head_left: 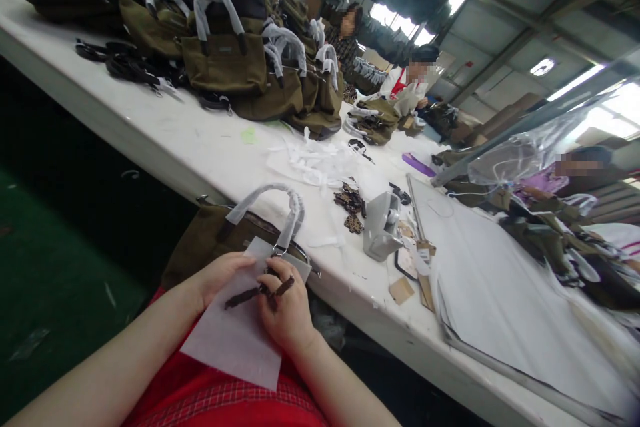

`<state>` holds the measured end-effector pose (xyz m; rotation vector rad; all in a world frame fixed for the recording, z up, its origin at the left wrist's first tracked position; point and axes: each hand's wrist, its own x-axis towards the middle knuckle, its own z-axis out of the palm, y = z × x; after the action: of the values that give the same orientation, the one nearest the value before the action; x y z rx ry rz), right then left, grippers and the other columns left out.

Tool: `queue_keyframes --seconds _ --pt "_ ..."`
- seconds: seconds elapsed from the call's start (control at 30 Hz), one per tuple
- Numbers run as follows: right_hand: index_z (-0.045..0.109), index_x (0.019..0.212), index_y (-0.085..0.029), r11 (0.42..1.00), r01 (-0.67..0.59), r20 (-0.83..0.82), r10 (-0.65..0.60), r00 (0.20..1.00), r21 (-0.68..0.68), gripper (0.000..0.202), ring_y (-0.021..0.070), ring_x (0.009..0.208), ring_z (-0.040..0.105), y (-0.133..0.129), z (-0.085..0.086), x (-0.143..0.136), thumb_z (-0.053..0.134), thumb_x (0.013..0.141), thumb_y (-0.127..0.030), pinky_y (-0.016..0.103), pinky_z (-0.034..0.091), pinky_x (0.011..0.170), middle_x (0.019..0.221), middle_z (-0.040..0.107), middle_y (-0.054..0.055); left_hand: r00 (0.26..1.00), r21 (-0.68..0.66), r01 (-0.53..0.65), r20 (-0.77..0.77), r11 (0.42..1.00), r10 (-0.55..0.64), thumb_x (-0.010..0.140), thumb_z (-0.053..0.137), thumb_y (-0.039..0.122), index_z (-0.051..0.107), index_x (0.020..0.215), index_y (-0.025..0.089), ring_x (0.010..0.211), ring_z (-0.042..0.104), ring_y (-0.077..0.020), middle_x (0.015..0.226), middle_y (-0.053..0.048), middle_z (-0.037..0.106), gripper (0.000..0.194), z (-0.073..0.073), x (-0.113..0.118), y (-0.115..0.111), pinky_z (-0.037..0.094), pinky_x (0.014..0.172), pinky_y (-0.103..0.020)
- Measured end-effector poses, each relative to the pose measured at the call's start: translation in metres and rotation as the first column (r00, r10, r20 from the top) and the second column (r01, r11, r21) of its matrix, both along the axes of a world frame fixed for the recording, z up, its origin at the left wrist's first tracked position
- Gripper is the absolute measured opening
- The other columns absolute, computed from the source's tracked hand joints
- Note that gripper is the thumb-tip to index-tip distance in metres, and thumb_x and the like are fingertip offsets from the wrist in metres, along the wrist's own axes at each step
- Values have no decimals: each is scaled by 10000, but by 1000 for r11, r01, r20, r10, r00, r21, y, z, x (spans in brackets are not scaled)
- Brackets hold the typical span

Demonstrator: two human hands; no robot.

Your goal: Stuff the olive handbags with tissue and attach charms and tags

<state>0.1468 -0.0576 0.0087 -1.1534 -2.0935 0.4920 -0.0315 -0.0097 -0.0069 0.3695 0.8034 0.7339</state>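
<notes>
An olive bag point(193, 240) leans at the table's near edge, its handle point(291, 213) wrapped in white film. My left hand point(225, 277) pinches the upper left edge of a white sheet point(235, 340) lying over the bag's front and my lap. Over the sheet, my right hand point(287, 307) has its fingers bent round a dark brown strap point(245, 296), just under the metal ring at the handle's base. The strap's ends stick out on both sides of those fingers.
Olive bags point(225, 67) are heaped at the back left of the white table point(200, 153), beside black straps point(130, 67). A tape dispenser point(383, 227), leopard-print pieces point(350, 203) and crumpled white film point(320, 163) lie ahead. Several people work beyond.
</notes>
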Motion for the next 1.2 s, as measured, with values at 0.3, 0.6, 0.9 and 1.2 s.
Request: queue_keyframes --seconds 0.3,0.6,0.9,1.2 --pt "634 966 -199 940 286 -293 -331 897 -187 153 257 1361 416 -17 -4 -2 484 935 -200 484 333 1128 1453 447 129 998 1 -26 -58 1000 26 706 746 230 728 1018 67 863 716 -273 1023 -161 753 353 -7 10 2 568 812 -351" --pt "643 997 -182 904 194 -323 -327 888 -381 204 237 1271 530 -16 1 -5 473 959 -286 416 391 1103 1356 562 145 991 102 -3 -131 995 16 654 815 374 712 1100 95 1035 678 -324 1095 -157 736 537 0 15 -3 513 935 -400" --pt "642 1003 -185 957 209 -209 -250 945 -200 155 244 1238 554 -17 -1 1 506 939 -224 435 438 1068 1311 593 145 931 255 -41 -341 966 129 580 865 355 747 926 103 888 689 -298 888 -106 765 444 -6 24 -3 489 828 -368" --pt "633 1197 -206 999 -4 147 11 989 -51 386 273 1277 498 -26 9 5 604 822 -118 443 459 1061 1393 514 139 956 250 -61 -264 966 129 688 777 375 734 935 110 854 690 -272 899 -116 760 365 5 24 -8 516 774 -357"
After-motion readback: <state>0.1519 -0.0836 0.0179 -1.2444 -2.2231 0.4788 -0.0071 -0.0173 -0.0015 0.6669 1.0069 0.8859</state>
